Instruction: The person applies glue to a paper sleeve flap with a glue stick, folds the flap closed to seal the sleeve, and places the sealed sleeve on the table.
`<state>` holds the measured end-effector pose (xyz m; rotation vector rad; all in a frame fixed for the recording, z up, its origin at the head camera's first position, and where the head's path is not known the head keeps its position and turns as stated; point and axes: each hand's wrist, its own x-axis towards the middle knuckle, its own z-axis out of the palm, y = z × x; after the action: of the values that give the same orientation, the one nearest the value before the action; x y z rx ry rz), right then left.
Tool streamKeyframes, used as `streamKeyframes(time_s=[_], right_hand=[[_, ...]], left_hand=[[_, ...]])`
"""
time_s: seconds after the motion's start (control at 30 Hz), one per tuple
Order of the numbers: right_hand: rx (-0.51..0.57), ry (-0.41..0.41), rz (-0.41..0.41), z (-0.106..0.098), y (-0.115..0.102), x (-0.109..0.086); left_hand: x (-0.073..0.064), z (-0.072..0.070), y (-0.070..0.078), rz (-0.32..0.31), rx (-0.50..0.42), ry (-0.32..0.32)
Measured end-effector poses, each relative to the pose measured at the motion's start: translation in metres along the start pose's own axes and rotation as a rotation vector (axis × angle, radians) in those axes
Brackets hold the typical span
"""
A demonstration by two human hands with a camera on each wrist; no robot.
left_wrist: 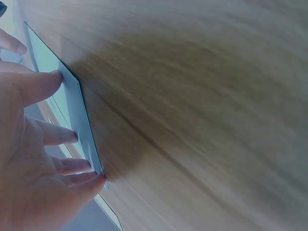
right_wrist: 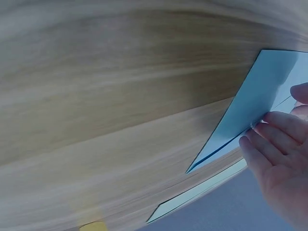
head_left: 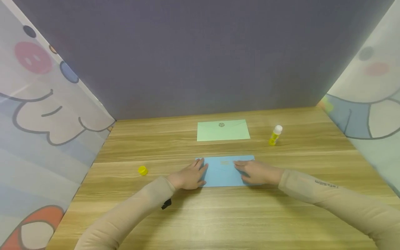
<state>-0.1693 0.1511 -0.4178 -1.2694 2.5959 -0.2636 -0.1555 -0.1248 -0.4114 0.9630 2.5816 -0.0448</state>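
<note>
A blue envelope (head_left: 220,175) lies flat on the wooden table, flap side up, with a small pale mark (head_left: 224,162) near its upper edge. My left hand (head_left: 191,175) rests on its left end with fingers spread; in the left wrist view the fingertips (left_wrist: 72,137) touch the paper along that end. On the right part of the envelope, my right hand (head_left: 254,172) lies with fingers extended. The right wrist view shows those fingers (right_wrist: 276,137) on the flap, whose edge is slightly raised near the corner. Neither hand grips anything.
Behind the blue envelope lies a light green envelope (head_left: 223,133) with a round seal. A glue stick (head_left: 275,135) with a white top stands at the right. To the left sits a yellow cap (head_left: 142,170). A grey panel (head_left: 212,59) rises behind the table.
</note>
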Motion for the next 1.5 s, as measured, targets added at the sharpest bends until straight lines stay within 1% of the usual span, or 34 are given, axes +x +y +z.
streamKeyframes(time_s=[0.17,0.27,0.37,0.53,0.67,0.87,1.07,1.23,1.33,1.4,1.5], right_hand=[[-0.013,0.002,-0.005,-0.001,-0.003,0.001],[-0.012,-0.002,-0.001,-0.002,-0.006,0.005],[-0.025,-0.009,-0.004,-0.002,-0.010,0.013],[-0.054,-0.011,-0.040,-0.002,-0.019,0.030],[-0.062,-0.024,-0.052,-0.001,-0.026,0.041],[-0.054,-0.051,-0.034,0.002,-0.031,0.050],[-0.036,-0.042,-0.034,0.001,-0.029,0.045],[-0.048,0.026,-0.079,0.004,-0.019,0.035],[-0.036,0.066,-0.100,0.005,-0.011,0.027],[-0.017,0.069,-0.099,0.004,-0.006,0.022],[0.009,0.053,-0.083,0.002,-0.001,0.015]], left_hand=[[0.000,-0.001,0.000,-0.005,-0.005,-0.006],[0.000,0.000,-0.001,-0.005,0.001,-0.009],[0.001,-0.001,0.000,-0.002,0.002,-0.007],[0.002,-0.001,0.000,-0.003,0.002,-0.010],[0.003,-0.001,0.001,-0.005,0.010,-0.007],[0.001,0.000,0.000,0.001,0.032,0.011],[0.001,-0.001,0.002,0.006,0.051,0.011],[0.002,-0.001,0.001,0.002,0.055,0.009],[0.002,0.001,0.000,-0.001,0.051,0.006],[0.002,0.002,-0.001,0.000,0.048,0.004],[0.002,0.003,-0.001,-0.001,0.045,0.004]])
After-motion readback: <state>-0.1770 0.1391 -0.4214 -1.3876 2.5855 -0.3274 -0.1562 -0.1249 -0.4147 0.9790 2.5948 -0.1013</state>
